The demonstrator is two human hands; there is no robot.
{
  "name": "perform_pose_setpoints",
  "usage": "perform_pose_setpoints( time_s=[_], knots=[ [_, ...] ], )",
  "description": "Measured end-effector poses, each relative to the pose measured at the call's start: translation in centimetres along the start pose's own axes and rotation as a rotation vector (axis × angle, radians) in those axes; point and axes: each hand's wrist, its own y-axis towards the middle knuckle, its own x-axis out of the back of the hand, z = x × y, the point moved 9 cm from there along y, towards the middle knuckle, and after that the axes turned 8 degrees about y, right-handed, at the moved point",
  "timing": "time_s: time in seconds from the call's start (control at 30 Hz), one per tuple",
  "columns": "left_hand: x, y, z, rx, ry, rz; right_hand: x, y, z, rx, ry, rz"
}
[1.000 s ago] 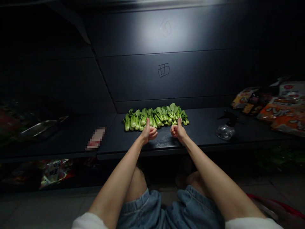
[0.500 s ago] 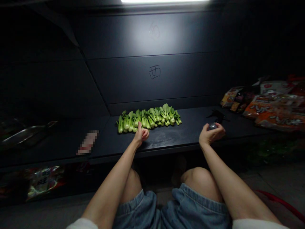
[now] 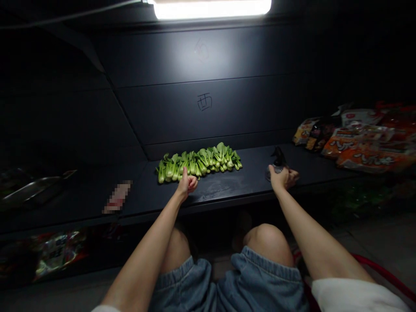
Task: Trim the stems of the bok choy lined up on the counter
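My right hand [image 3: 283, 177] is closed round what looks like a spray bottle [image 3: 276, 170], with a clear body and a black head on top. It is at the shelf's front edge, right of the greens. Several heads of bok choy [image 3: 198, 164] lie side by side in a row on the dark shelf [image 3: 224, 188], stalks toward me and leaves toward the back panel. Just in front of the row's left half is my left hand [image 3: 186, 183], its fingers curled in and thumb pointing up. Nothing shows in its grip.
Packaged food bags [image 3: 360, 147] are piled on the right of the shelf. To the left lie a blurred-out label [image 3: 117, 197] and a metal tray [image 3: 29, 188]. Another shiny packet [image 3: 58, 251] sits on the lower level. A bright lamp [image 3: 212, 8] hangs above the back panel.
My right hand has turned, and the bottle now stands more upright with its black head above the hand. The view has shifted slightly. My left hand keeps its thumb-up shape by the bok choy.
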Motion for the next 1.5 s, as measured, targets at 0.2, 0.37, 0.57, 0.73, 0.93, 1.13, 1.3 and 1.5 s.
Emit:
perform_pose_setpoints(
  time_s=[0.2, 0.37, 0.57, 0.73, 0.93, 1.13, 1.3, 1.5],
  knots=[
    [0.1, -0.7, -0.1, 0.006, 0.013, -0.009, -3.2, -1.6, 1.9, -0.007, 0.125, 0.199],
    [0.7, -1.8, 0.5, -0.002, 0.024, -0.017, -4.3, -4.0, 4.5, 0.05, 0.184, 0.322],
    [1.7, -2.7, 2.1, 0.03, 0.019, -0.062, -4.8, -5.9, 7.8, 0.226, 0.209, 0.463],
    [2.0, -2.9, 2.9, 0.038, 0.025, -0.067, -4.5, -6.4, 8.2, 0.228, 0.176, 0.401],
    [2.6, -3.2, 3.4, 0.022, 0.04, -0.089, -5.2, -6.7, 9.1, 0.221, 0.145, 0.409],
    [3.8, -3.1, 3.5, -0.012, 0.164, -0.162, -6.6, -8.9, 12.3, 0.493, 0.196, 0.589],
    [4.7, -2.9, 3.3, -0.033, 0.241, -0.206, -7.9, -11.9, 14.5, 0.697, 0.162, 0.726],
    [6.1, -3.6, 2.7, -0.053, 0.359, -0.316, -9.3, -15.0, 16.2, 0.772, 0.006, 0.897]
  ],
)
